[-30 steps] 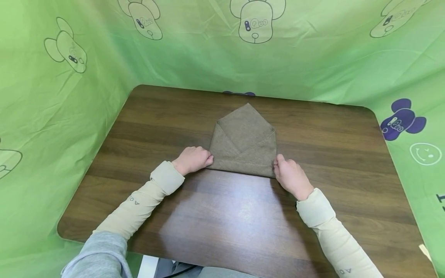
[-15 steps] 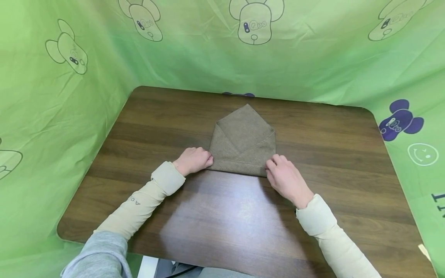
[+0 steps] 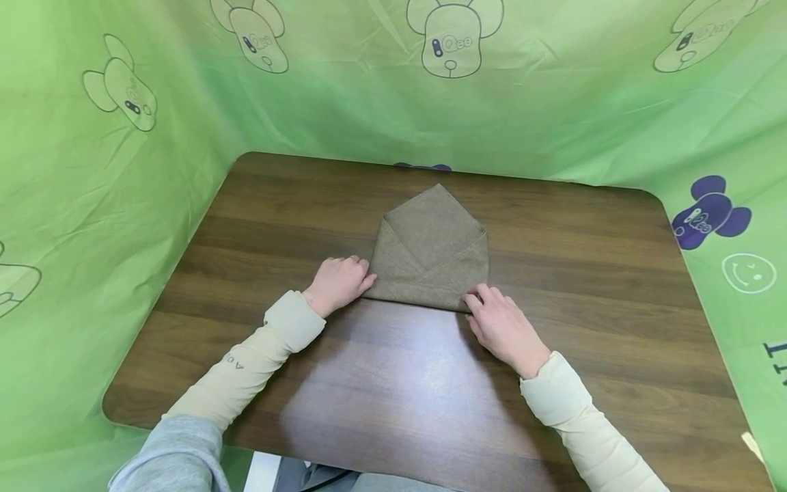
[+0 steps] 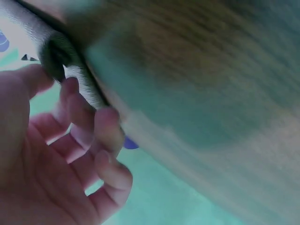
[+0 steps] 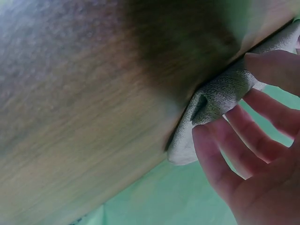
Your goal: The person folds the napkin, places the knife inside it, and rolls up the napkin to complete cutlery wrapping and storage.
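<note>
A grey-brown cloth lies flat on the table, folded into an envelope shape. Its point faces the far side, and a narrow rolled band runs along the near edge. At the left end of that band, my left hand holds the corner between thumb and curled fingers. My right hand pinches the band a little in from its right end. In the left wrist view the rolled end shows as a coil by the thumb and forefinger. The right wrist view shows thumb and fingertips on the roll.
The brown wood-grain table has rounded corners. Green printed curtain hangs behind it and along both sides. A bright patch of light falls on the near part of the tabletop. The person's lap shows below the front edge.
My right hand has slid left along the near edge, from the right corner to a spot further in. The left hand has shifted slightly at its corner. The cloth keeps its place.
</note>
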A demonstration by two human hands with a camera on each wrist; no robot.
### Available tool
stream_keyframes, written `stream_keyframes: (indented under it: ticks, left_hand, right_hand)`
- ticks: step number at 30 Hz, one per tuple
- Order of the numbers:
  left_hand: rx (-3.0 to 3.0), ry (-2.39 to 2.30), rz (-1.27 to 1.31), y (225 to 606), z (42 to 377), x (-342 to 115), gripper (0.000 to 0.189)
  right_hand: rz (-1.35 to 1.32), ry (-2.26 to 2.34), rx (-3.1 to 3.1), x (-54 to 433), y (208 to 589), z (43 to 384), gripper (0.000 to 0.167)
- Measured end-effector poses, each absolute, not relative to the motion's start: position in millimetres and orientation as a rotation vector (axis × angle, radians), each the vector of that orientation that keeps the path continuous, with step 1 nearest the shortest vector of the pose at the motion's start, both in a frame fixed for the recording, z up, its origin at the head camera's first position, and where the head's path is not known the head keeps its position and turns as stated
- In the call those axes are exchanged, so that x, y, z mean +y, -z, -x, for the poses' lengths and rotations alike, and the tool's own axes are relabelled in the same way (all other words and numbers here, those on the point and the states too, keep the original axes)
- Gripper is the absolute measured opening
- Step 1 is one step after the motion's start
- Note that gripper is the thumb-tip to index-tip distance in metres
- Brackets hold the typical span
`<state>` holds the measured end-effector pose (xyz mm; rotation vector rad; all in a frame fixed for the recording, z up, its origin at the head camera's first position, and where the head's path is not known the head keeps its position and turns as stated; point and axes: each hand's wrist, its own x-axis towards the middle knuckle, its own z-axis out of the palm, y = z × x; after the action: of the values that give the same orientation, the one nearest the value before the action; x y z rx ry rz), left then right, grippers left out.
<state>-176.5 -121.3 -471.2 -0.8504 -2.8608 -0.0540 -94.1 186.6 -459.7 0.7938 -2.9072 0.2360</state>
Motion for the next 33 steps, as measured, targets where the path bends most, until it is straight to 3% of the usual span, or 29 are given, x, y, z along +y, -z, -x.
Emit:
stream_keyframes:
  ticks: [5, 9, 12, 16, 33]
  left_hand:
    - [-2.705, -0.003, 0.910, 462.9, 166.1, -116.5, 0.020]
    - [-2.555, 0.001, 1.200, 459.8, 154.0, -110.9, 0.007]
    - [-2.503, -0.011, 1.396, 460.8, 144.0, -108.5, 0.021]
    - [-2.536, -0.066, 1.437, 465.1, 136.4, -108.4, 0.035]
    - [-2.728, 0.270, 1.436, 470.6, 150.5, -123.7, 0.044]
  right_hand:
    - [-0.786, -0.200, -2.915, 186.2, 460.5, 94.8, 0.025]
    - [-0.777, -0.186, -2.927, 185.6, 461.3, 95.1, 0.029]
    - [-0.772, -0.186, -2.921, 185.5, 462.7, 95.6, 0.032]
    - [-0.782, -0.223, -2.909, 186.0, 463.8, 97.0, 0.030]
    - [-0.730, -0.541, -2.988, 195.4, 464.3, 103.4, 0.041]
